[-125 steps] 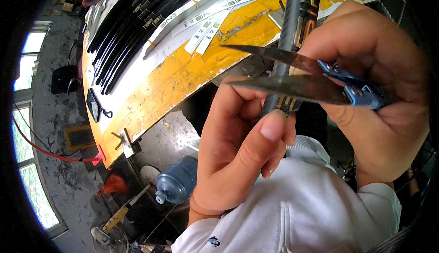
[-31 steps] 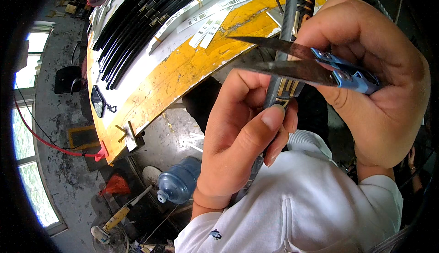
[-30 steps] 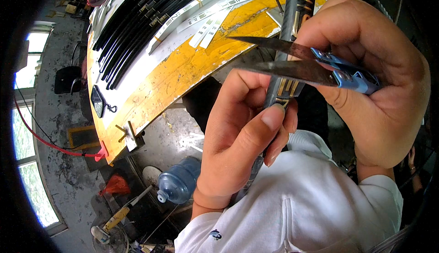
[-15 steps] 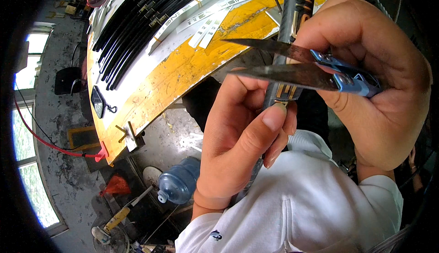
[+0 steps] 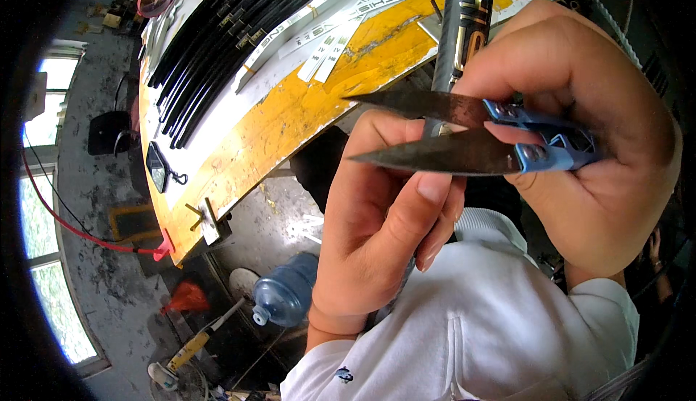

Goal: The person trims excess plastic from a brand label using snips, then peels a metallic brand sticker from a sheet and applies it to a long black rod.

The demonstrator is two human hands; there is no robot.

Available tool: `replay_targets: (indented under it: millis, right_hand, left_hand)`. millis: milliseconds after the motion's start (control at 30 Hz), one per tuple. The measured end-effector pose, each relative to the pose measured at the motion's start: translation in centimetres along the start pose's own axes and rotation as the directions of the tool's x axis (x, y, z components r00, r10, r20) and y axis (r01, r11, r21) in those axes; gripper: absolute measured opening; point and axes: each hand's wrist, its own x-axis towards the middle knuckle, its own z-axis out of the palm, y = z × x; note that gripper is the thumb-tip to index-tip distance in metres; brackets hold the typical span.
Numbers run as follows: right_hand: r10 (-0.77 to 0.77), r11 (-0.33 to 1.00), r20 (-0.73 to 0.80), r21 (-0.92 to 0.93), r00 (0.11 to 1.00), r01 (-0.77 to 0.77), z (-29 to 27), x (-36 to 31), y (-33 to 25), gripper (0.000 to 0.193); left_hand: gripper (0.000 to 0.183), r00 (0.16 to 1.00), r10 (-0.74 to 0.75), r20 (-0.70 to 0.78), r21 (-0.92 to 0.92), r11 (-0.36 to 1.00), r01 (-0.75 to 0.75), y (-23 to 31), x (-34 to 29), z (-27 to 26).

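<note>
My left hand (image 5: 384, 234) is closed around a glossy black rod with gold markings, probably a fishing rod (image 5: 464, 20), which rises to the upper edge and runs down toward my shirt. The thumb presses along its near side. In my right hand (image 5: 580, 104), fingers closed, sits a pair of thread snips (image 5: 442, 154) with blue handles and dark blades. Its two blades are spread apart and point left, crossing in front of the rod just above my left thumb. They hide part of the rod; whether they touch it I cannot tell.
A worn yellow-and-white table (image 5: 283, 114) curves across the upper left. Several black rods (image 5: 217, 53) lie on it beside white printed strips (image 5: 326, 53) and a small black tool (image 5: 156, 165). Below are a blue water jug (image 5: 286, 292) and a fan (image 5: 177, 379).
The snips have moved down toward my left thumb, and their blades are slightly farther apart. My left hand keeps its hold, while the rod's upper part has shifted slightly left.
</note>
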Motion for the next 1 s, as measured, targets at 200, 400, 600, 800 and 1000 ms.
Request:
replay_targets:
  millis: [200, 400, 600, 800, 1000]
  right_hand:
    - [-0.024, 1.000, -0.014, -0.017, 1.000, 0.023, 0.1, 0.0, 0.0, 0.018]
    - [-0.062, 0.997, -0.029, -0.045, 0.998, 0.060, 0.1, 0.0, -0.2, 0.018]
    - [-0.150, 0.983, -0.090, -0.117, 0.985, 0.139, 0.5, 0.2, -0.1, 0.018]
    - [-0.125, 0.976, -0.015, -0.182, 0.992, 0.120, -0.2, 0.5, -0.6, 0.022]
    - [-0.189, 0.976, -0.142, -0.135, 0.972, 0.170, 1.1, -0.1, 0.1, 0.023]
  left_hand:
    - [0.030, 1.000, 0.004, -0.011, 0.008, 1.000, -0.004, 0.0, 0.0, 0.2]
    - [0.031, 1.000, 0.000, 0.005, 0.030, 1.000, -0.001, 0.0, 0.0, 0.1]
    - [0.025, 0.991, -0.035, 0.130, -0.126, 0.991, 0.051, -0.1, -0.1, -0.8]
    - [0.030, 0.998, 0.014, -0.056, 0.001, 1.000, -0.014, -0.1, -0.7, 0.4]
    - [0.021, 0.991, -0.044, 0.129, -0.111, 0.992, 0.059, 0.1, -0.3, -0.6]
